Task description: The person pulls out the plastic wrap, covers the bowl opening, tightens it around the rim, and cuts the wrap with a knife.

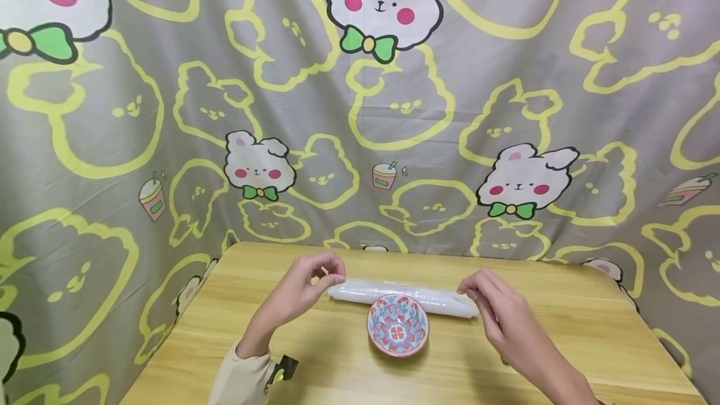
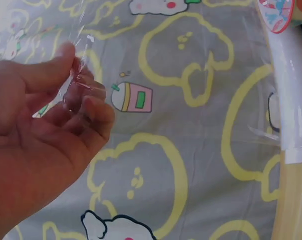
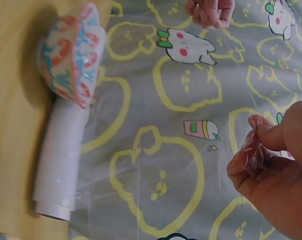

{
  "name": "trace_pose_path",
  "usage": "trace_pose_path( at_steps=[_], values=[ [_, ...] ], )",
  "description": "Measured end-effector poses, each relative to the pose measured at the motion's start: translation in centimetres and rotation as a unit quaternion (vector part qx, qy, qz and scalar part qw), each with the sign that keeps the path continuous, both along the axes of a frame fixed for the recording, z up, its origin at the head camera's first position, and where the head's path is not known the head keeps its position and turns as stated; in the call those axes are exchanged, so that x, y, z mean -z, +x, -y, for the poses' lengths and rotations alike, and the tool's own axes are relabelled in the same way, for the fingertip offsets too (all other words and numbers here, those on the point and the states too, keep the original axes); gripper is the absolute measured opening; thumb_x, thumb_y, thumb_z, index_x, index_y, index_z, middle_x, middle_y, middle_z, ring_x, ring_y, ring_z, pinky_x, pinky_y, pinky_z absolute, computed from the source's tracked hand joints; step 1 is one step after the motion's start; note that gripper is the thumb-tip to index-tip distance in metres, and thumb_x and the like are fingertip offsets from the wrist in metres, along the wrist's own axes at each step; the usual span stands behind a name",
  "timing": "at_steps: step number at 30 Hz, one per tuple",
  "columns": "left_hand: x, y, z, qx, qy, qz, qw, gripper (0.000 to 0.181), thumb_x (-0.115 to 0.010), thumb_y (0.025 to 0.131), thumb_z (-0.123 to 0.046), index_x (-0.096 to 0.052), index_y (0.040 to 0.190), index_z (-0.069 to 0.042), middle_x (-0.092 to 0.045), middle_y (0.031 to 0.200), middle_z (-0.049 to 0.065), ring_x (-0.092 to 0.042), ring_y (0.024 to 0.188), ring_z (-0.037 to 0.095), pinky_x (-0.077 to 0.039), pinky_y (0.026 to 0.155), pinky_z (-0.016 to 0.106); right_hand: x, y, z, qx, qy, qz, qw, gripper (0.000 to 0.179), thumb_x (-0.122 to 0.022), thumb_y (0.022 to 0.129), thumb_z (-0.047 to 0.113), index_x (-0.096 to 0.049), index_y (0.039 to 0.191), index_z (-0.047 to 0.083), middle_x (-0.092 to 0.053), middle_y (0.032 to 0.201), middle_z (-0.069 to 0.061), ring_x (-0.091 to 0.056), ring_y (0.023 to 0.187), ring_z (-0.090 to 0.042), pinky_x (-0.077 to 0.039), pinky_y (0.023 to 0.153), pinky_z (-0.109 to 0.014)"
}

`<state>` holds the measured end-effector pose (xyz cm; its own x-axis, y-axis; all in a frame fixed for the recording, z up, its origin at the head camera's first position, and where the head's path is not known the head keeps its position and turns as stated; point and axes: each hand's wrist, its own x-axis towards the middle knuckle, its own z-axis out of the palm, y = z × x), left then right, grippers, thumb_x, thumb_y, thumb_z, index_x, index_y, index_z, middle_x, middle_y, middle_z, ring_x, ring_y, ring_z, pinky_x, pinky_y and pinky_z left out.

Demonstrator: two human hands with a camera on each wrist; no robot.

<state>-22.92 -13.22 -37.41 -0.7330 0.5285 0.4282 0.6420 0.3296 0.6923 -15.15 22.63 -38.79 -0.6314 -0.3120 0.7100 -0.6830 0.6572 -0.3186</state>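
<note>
Clear cling film (image 3: 252,147) is pinched between the thumb and fingers of my right hand (image 1: 506,314), raised at the roll's right end in the head view. My left hand (image 1: 298,292), raised at the other end, pinches another part of the film (image 2: 79,77). Between the hands the sheet is nearly invisible. Behind the bowl lies the white cling film roll (image 1: 360,292), its long side across the table. A bowl (image 1: 397,327) with a red and blue pattern stands upright just in front of the roll, between my hands.
The wooden table (image 1: 337,367) ends at a hanging grey curtain (image 1: 315,111) with yellow outlines and white cartoon animals. This cloth also runs along the left and right sides. A small black object (image 1: 285,367) sits by my left sleeve.
</note>
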Motion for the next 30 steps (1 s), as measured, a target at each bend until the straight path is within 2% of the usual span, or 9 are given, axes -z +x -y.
trace_pose_path(
  at_steps=[2, 6, 10, 13, 18, 23, 25, 28, 30],
  values=[
    [0.3, 0.4, 0.4, 0.028, 0.002, 0.013, 0.9995, 0.009, -0.069, 0.097, -0.010, -0.067, 0.091, -0.016, -0.067, 0.086, -0.004, -0.062, 0.080, 0.014, -0.055, 0.070, 0.028, 0.6, 0.6, -0.1, -0.016, -0.003, -0.004, 0.9999, 0.042, -0.064, 0.089, -0.018, -0.064, 0.104, 0.020, -0.056, 0.099, 0.014, -0.046, 0.075, 0.001, -0.041, 0.065, -0.008],
    [1.2, 1.2, 1.0, 0.086, -0.004, 0.040, 0.9955, 0.007, -0.069, 0.097, -0.012, -0.067, 0.091, -0.014, -0.068, 0.089, -0.001, -0.062, 0.081, 0.012, -0.058, 0.075, 0.029, 2.1, 1.6, -0.5, -0.068, -0.006, -0.017, 0.9975, 0.018, -0.053, 0.106, 0.004, -0.064, 0.107, 0.017, -0.059, 0.101, 0.011, -0.053, 0.081, 0.000, -0.046, 0.073, -0.009],
    [2.1, 1.9, 1.3, 0.140, -0.033, 0.060, 0.9878, 0.006, -0.068, 0.098, -0.014, -0.068, 0.092, -0.015, -0.068, 0.088, -0.003, -0.061, 0.080, 0.006, -0.058, 0.072, 0.028, 4.2, 2.2, -0.9, -0.125, -0.003, -0.046, 0.9910, 0.025, -0.040, 0.111, 0.018, -0.065, 0.106, 0.012, -0.061, 0.102, 0.005, -0.057, 0.088, -0.003, -0.050, 0.077, -0.013],
    [2.7, 2.1, 1.5, 0.177, -0.059, 0.079, 0.9792, 0.007, -0.070, 0.097, -0.017, -0.069, 0.090, -0.015, -0.068, 0.086, -0.006, -0.058, 0.079, 0.000, -0.058, 0.070, 0.026, 5.6, 2.7, -1.0, -0.157, -0.004, -0.029, 0.9871, 0.024, -0.040, 0.110, 0.016, -0.064, 0.108, 0.012, -0.059, 0.101, 0.006, -0.056, 0.087, -0.001, -0.049, 0.070, -0.012],
    [4.2, 2.3, 1.3, 0.223, -0.122, 0.110, 0.9610, 0.008, -0.075, 0.091, -0.011, -0.070, 0.085, -0.011, -0.069, 0.081, -0.008, -0.058, 0.076, -0.006, -0.059, 0.070, 0.023, 7.8, 3.3, -1.0, -0.171, 0.003, 0.026, 0.9850, 0.017, -0.045, 0.109, 0.018, -0.062, 0.108, 0.020, -0.057, 0.100, 0.012, -0.051, 0.081, 0.004, -0.042, 0.063, -0.005],
    [5.6, 2.5, 0.5, 0.234, -0.169, 0.145, 0.9464, 0.010, -0.078, 0.085, 0.000, -0.072, 0.081, -0.007, -0.070, 0.075, -0.007, -0.057, 0.072, -0.008, -0.058, 0.070, 0.020, 10.5, 3.5, -0.8, -0.158, 0.009, 0.039, 0.9866, 0.019, -0.061, 0.102, 0.005, -0.061, 0.099, 0.024, -0.051, 0.089, 0.016, -0.040, 0.072, 0.014, -0.035, 0.055, 0.001],
    [6.0, 2.7, 0.2, 0.226, -0.180, 0.156, 0.9446, 0.011, -0.079, 0.083, 0.002, -0.073, 0.079, -0.006, -0.070, 0.073, -0.007, -0.056, 0.068, -0.008, -0.057, 0.067, 0.019, 11.6, 3.6, -0.7, -0.146, 0.005, 0.043, 0.9884, 0.031, -0.068, 0.091, -0.005, -0.062, 0.095, 0.025, -0.048, 0.084, 0.017, -0.035, 0.070, 0.017, -0.032, 0.052, 0.001],
    [6.6, 3.0, -0.2, 0.208, -0.197, 0.171, 0.9428, 0.013, -0.080, 0.081, 0.004, -0.074, 0.077, -0.006, -0.068, 0.069, -0.010, -0.053, 0.062, -0.008, -0.054, 0.060, 0.016, 12.8, 3.8, -0.4, -0.130, 0.002, 0.055, 0.9900, 0.044, -0.073, 0.077, -0.013, -0.062, 0.087, 0.028, -0.047, 0.081, 0.021, -0.037, 0.068, 0.017, -0.034, 0.052, 0.000],
    [7.0, 3.2, -0.5, 0.191, -0.212, 0.175, 0.9423, 0.014, -0.081, 0.080, 0.004, -0.074, 0.075, -0.006, -0.065, 0.066, -0.013, -0.050, 0.059, -0.008, -0.051, 0.056, 0.013, 13.3, 3.9, -0.3, -0.121, 0.002, 0.079, 0.9894, 0.047, -0.073, 0.074, -0.014, -0.061, 0.084, 0.030, -0.046, 0.081, 0.024, -0.039, 0.066, 0.016, -0.035, 0.051, -0.001]
  ],
)
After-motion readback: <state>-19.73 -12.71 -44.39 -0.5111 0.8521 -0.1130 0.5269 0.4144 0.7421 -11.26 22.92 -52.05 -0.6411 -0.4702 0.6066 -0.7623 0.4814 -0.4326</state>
